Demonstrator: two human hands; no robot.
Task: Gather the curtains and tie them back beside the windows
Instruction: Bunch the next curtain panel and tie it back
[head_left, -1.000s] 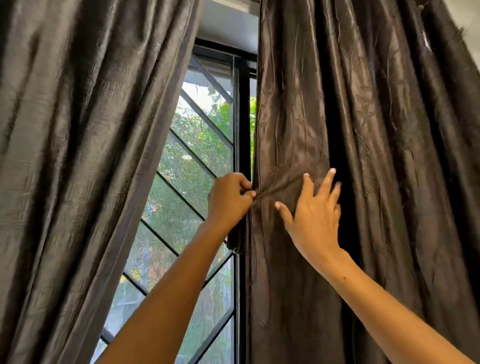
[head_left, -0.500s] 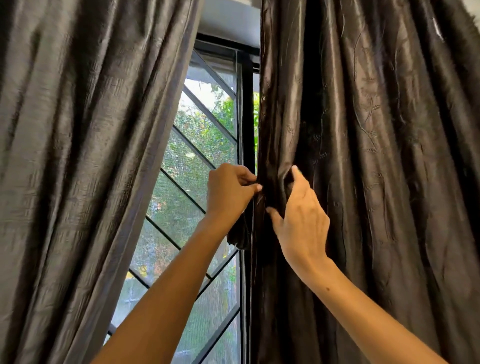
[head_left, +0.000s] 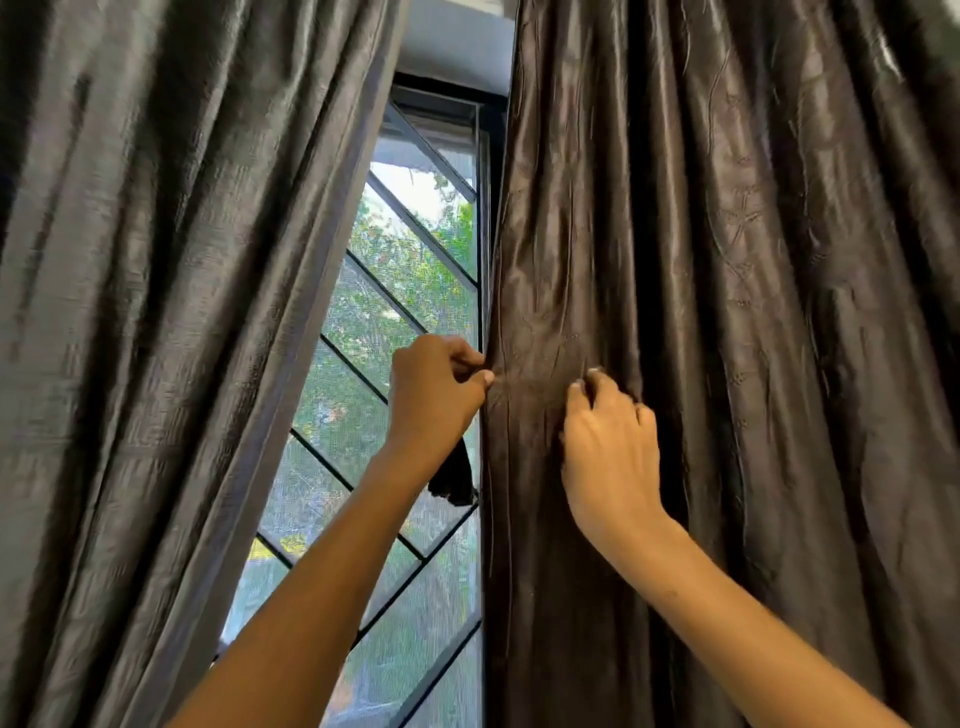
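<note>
Left hand (head_left: 435, 389) pinches right curtain (head_left: 727, 364) edge; right hand (head_left: 610, 447) fingers curl into folds

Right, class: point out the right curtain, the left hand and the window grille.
right curtain (head_left: 727, 312), head view, open fabric.
left hand (head_left: 434, 395), head view, back of hand.
window grille (head_left: 423, 236), head view, diagonal bar.

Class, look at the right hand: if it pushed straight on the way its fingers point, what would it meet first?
The right hand already has its curled fingers in the right curtain; going on, it probably meets only more folds.
</note>
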